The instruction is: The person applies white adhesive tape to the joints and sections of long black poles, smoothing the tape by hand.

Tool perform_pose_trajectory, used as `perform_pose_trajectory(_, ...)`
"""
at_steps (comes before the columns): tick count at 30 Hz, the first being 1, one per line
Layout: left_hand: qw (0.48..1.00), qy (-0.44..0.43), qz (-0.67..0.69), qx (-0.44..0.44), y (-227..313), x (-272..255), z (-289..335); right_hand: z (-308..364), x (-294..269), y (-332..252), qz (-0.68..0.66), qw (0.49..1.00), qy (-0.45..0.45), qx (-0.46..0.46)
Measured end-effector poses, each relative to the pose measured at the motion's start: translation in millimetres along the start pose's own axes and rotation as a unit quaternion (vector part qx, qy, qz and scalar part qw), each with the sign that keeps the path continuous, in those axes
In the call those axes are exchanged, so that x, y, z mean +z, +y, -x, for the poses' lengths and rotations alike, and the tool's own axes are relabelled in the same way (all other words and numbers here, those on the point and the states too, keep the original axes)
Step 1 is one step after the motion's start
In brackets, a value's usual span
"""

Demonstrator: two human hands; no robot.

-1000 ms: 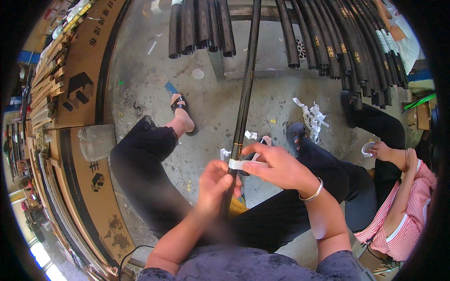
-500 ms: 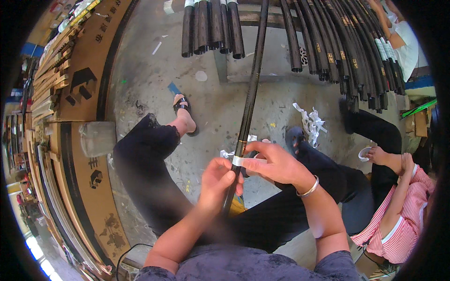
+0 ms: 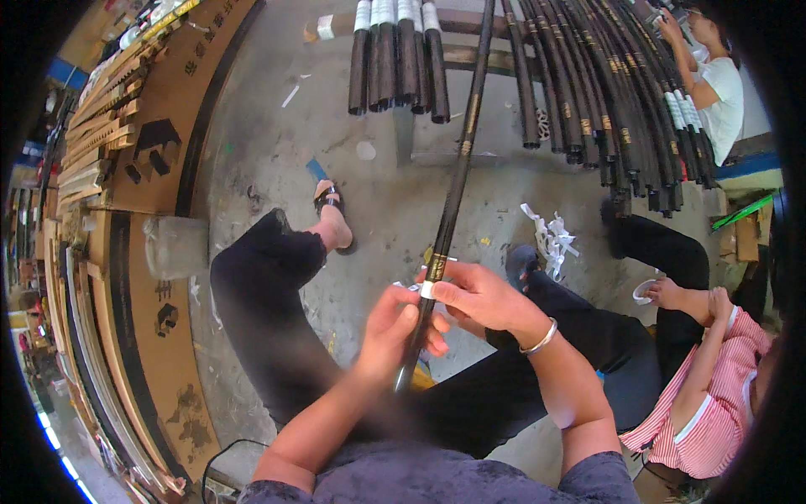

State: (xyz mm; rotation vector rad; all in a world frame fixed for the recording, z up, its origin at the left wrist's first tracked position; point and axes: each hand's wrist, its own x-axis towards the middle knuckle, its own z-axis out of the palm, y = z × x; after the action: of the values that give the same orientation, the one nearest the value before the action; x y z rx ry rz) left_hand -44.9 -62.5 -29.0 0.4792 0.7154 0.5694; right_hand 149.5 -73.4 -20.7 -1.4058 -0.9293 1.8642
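A long black pole (image 3: 460, 172) with gold markings slants up and away from my lap. Round its lower part is a white tape band (image 3: 427, 290). My left hand (image 3: 393, 328) grips the pole just below the band, thumb in front and fingers curled behind. My right hand (image 3: 487, 296) pinches the pole at the band, its thumb pressing on the white tape and its other fingers partly hidden behind the pole. Small white scraps show beside my left fingertips; whether they are attached to the band I cannot tell.
Several black tubes with white-wrapped parts (image 3: 384, 71) and many black poles (image 3: 579, 109) rest on a rack ahead. White strips (image 3: 550, 239) litter the floor. Cardboard boxes (image 3: 159, 168) stand left. At right, a person in red stripes (image 3: 709, 395) holds a white ring (image 3: 645, 291); another wears white (image 3: 720, 97).
The view has shifted slightly, so the rack and tubes sit lower and more of the person in white shows. Both hands stay on the pole at the band, with slight finger movement.
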Motion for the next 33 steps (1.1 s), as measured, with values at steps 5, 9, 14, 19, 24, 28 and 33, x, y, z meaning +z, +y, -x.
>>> perform_pose_trajectory(5,0.991,-0.026,-0.125,0.029,-2.7,-3.1,9.5,-0.2,8.5,-6.4,0.076,0.996,0.029,-0.046)
perform_pose_trajectory(9,0.984,0.056,-0.163,0.042,-8.8,11.2,6.1,2.5,8.8,-7.3,0.144,0.985,0.072,-0.062)
perform_pose_trajectory(14,0.970,0.091,-0.220,0.050,-15.5,6.1,6.0,6.4,4.8,-17.7,0.171,0.984,0.048,-0.015)
perform_pose_trajectory(19,0.995,0.065,-0.056,0.056,-24.0,7.2,5.9,14.2,-1.0,-21.5,0.213,0.969,0.067,-0.107)
perform_pose_trajectory(24,0.986,0.066,-0.134,0.080,-27.0,9.4,4.9,-3.7,-0.6,3.4,0.204,0.958,0.064,-0.191)
perform_pose_trajectory(28,0.991,0.082,-0.093,0.053,-24.4,11.1,5.3,-2.5,-3.0,7.0,0.185,0.968,0.071,-0.156)
perform_pose_trajectory(33,0.990,0.076,-0.086,0.083,-21.7,11.8,6.6,-9.3,-4.9,13.4,0.164,0.972,0.065,-0.158)
